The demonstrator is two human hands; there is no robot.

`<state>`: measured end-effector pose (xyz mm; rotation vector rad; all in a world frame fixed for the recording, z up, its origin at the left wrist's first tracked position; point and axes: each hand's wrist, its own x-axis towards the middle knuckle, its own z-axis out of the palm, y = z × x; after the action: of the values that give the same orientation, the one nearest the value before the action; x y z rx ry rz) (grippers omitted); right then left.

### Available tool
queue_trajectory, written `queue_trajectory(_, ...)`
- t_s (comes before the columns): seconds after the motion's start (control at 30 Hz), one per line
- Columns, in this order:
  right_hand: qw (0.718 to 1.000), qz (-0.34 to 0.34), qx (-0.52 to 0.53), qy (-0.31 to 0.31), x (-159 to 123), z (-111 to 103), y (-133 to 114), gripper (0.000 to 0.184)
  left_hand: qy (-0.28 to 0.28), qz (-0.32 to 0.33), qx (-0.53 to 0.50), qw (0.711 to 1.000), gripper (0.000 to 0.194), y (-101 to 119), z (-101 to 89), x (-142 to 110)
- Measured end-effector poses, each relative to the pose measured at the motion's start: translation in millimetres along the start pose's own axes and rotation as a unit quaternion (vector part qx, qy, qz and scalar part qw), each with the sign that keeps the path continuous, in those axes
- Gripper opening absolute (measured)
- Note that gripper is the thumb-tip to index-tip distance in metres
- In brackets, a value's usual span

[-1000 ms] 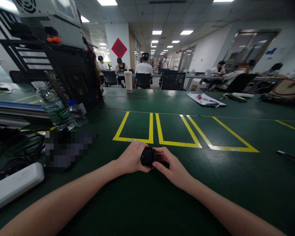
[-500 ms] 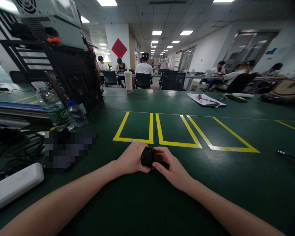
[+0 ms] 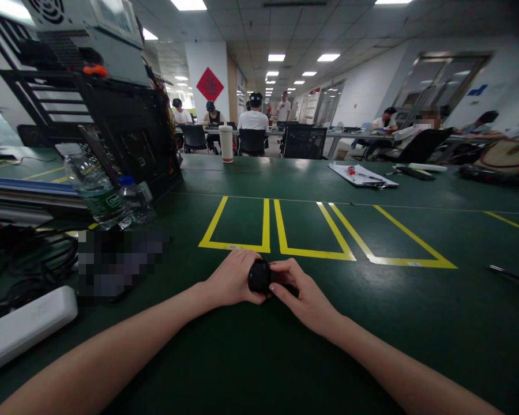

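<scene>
A small black rounded object [image 3: 258,277], glossy in places, is held just above the green table or against it; I cannot tell which. My left hand [image 3: 232,278] wraps around it from the left, fingers over its far side and thumb near its lower edge. From the right, my right hand [image 3: 301,293] curls in, its thumb and fingertips pressed to the object's right side. The fingers hide much of the object, so its exact kind does not show. Both hands are close together, just in front of the yellow tape outlines [image 3: 318,253].
To the left stand an open computer chassis [image 3: 134,138], a large water bottle [image 3: 97,193] and a smaller bottle [image 3: 135,202], with cables and a white power strip [image 3: 30,328] nearer. A white tumbler [image 3: 226,144] and a clipboard [image 3: 362,175] are farther back. A dark pen-like item [image 3: 512,278] lies right.
My right thumb and fingers have shifted very slightly at the black object's right side. My left hand stays where it was. In the background, a standing person has moved a little to the left.
</scene>
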<state>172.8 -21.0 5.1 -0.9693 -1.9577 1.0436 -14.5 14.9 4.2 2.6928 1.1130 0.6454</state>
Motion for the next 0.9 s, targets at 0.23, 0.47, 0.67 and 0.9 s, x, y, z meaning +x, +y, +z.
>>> queue_trajectory(0.23, 1.000, 0.023, -0.016, -0.008, 1.4, 0.2, 2.1, 0.034, 0.001, 0.000, 0.004, 1.000, 0.052, -0.9, 1.1, -0.4)
queue_trajectory(0.47, 1.000, -0.018, -0.025, -0.004, -0.7, -0.9, -0.5, 0.029, -0.004, -0.005, 0.006, 1.000, 0.051, -0.5, -0.4, 0.1)
queue_trajectory(0.67, 1.000, 0.008, -0.027, 0.003, 0.0, 0.3, 2.1, 0.029, -0.011, -0.009, -0.004, 1.000, 0.050, 1.4, -2.3, 0.0)
queue_trajectory(0.9, 0.999, 0.009, -0.036, -0.006, -0.5, -0.4, 2.0, 0.037, -0.010, -0.006, -0.010, 1.000, 0.051, 0.7, -1.6, -0.6)
